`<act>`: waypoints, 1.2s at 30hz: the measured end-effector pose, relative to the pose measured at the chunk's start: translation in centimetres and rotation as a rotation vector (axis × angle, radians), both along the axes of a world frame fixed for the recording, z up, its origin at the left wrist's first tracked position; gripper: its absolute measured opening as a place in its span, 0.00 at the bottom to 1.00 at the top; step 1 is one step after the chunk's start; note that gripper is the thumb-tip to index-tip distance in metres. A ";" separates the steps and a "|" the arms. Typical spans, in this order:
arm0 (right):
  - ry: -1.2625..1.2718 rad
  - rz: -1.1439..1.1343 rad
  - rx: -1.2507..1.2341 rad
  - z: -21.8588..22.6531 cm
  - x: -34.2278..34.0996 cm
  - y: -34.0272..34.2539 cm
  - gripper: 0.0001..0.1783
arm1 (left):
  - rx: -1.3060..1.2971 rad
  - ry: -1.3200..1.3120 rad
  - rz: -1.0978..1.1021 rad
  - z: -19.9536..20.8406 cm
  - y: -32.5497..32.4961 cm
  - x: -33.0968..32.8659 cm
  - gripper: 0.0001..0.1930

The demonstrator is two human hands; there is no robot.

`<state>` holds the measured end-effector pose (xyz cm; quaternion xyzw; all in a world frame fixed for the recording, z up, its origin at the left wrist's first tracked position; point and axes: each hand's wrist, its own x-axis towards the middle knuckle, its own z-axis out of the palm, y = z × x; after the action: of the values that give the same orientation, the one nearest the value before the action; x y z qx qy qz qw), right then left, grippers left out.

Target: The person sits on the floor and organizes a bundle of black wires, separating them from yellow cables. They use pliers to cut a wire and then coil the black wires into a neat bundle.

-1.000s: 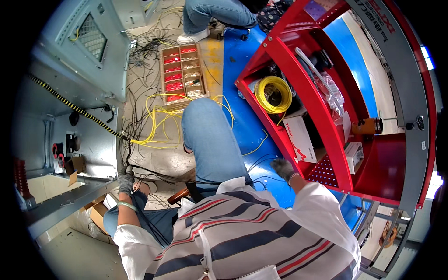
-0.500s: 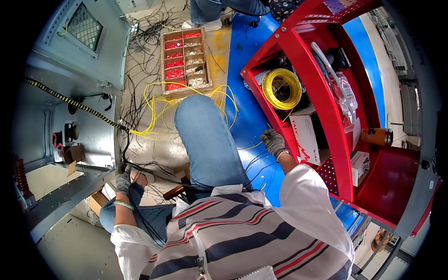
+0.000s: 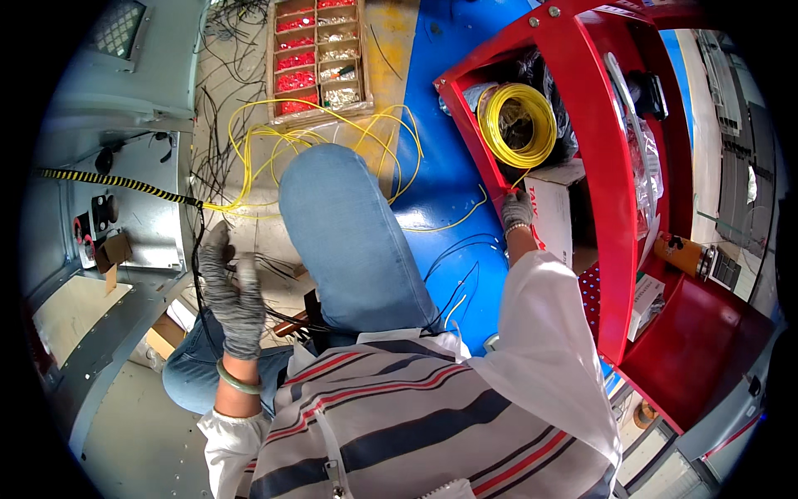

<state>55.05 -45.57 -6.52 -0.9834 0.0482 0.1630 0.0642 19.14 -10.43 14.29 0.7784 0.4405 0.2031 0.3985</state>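
Note:
My left hand (image 3: 231, 291), in a grey knit glove, is raised over the floor beside the cabinet. Its fingers are apart and hold nothing; black wires (image 3: 198, 266) hang just beside it. At the edge of the red cart (image 3: 474, 150), my gloved right hand (image 3: 516, 211) has its fingers closed on the yellow wire (image 3: 523, 176) that comes down from a yellow wire coil (image 3: 517, 126). The fingertips are partly hidden. Loose yellow wires (image 3: 243, 158) come out of a black-and-yellow wrapped bundle (image 3: 125, 183) and loop over the floor around my knee.
A wooden compartment box (image 3: 272, 79) of red and clear small parts stands ahead. A metal cabinet (image 3: 141, 75) is at the left. In the cart are a white carton (image 3: 549, 212) and a plastic bag (image 3: 647, 170). Black wires also lie on the blue floor (image 3: 461, 287).
My left hand has risen from the black wires and opened. My right hand has reached right to the cart's edge and the wire below the coil; the yellow wire near it now lies on the floor.

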 end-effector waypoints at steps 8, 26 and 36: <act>-0.112 0.018 0.064 -3.3 4.5 -0.8 0.20 | 0.307 0.134 -0.515 1.6 -2.6 7.8 0.27; 0.024 -0.880 1.316 -4.7 7.6 6.6 0.23 | 0.391 0.124 -0.522 -0.4 -3.2 8.2 0.26; 0.175 -0.462 1.098 -0.4 5.0 11.2 0.14 | 0.375 0.119 -0.538 -0.5 -4.1 8.2 0.25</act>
<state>60.09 -34.35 -6.94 -0.7534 0.1742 0.2262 0.5923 27.32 -14.51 13.78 0.9372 0.1965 0.1222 0.2611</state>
